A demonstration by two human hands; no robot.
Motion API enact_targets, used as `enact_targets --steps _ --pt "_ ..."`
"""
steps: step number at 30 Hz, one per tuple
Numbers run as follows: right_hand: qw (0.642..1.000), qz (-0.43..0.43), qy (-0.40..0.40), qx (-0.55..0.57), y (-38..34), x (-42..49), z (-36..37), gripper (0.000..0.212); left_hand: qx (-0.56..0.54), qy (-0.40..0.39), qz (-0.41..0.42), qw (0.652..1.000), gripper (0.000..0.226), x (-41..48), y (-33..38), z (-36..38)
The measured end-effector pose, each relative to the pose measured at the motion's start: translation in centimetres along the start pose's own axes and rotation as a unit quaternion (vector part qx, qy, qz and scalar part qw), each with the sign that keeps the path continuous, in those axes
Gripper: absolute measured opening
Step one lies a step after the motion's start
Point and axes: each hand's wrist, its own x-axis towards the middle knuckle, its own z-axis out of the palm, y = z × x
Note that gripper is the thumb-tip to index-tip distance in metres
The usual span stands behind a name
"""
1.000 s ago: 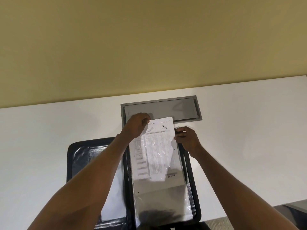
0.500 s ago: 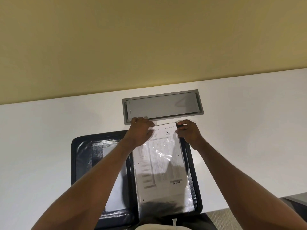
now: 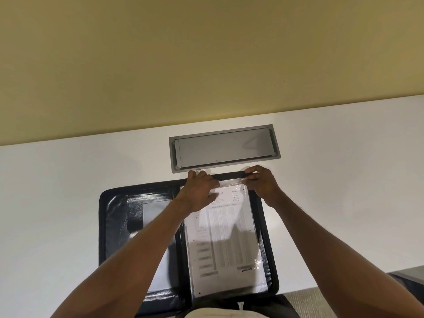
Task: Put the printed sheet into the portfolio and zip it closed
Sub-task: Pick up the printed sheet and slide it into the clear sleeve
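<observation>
Left hand [image 3: 200, 188]: palm down at the top left corner of the clear sleeve, fingers curled forward over the portfolio's far edge, thumb lying across the top of the page. Whether the fingers pinch the plastic or only press on it, cannot tell.
Right hand [image 3: 261, 181]: at the sleeve's top right corner, fingers bent and closed in a pinch on the upper edge of the plastic, right at the black rim.
Arms: both forearms bare, reaching in from 7 and 5 o'clock toward the far edge of the portfolio; left forearm crosses the spine and part of the left panel.
Printed sheet [image 3: 226, 235]: flat inside the clear sleeve [image 3: 257, 263] on the right-hand panel, upright to the wearer, columns of fine print, word "ENTERED" near its lower right. Top edge sits just below the two hands.
Portfolio [image 3: 102, 226]: black, lying open flat, zip undone, near edge at 6 o'clock hanging over the table edge. Left panel shows glossy pockets with a pale insert [image 3: 154, 214].
Table [image 3: 57, 191]: white, portfolio at its near middle.
Cable hatch [image 3: 223, 149]: grey rectangular lid set in the table at 12 o'clock from the portfolio, just beyond the fingertips, apart from them.
Wall [image 3: 206, 60]: plain yellow-tan, behind the table.
Floor [image 3: 321, 299]: patch of carpet at 4 o'clock, below the table edge.
</observation>
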Motion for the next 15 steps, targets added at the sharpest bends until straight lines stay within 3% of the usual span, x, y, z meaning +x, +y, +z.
enact_targets --steps 10,15 --pt "1.0 0.006 -0.001 0.005 0.39 0.14 0.4 0.024 0.011 0.047 0.012 0.999 0.021 0.4 0.36 -0.42" --pt "1.0 -0.007 0.002 0.001 0.49 0.15 0.45 0.018 0.023 0.028 0.02 0.999 0.022 0.17 0.05 -0.45"
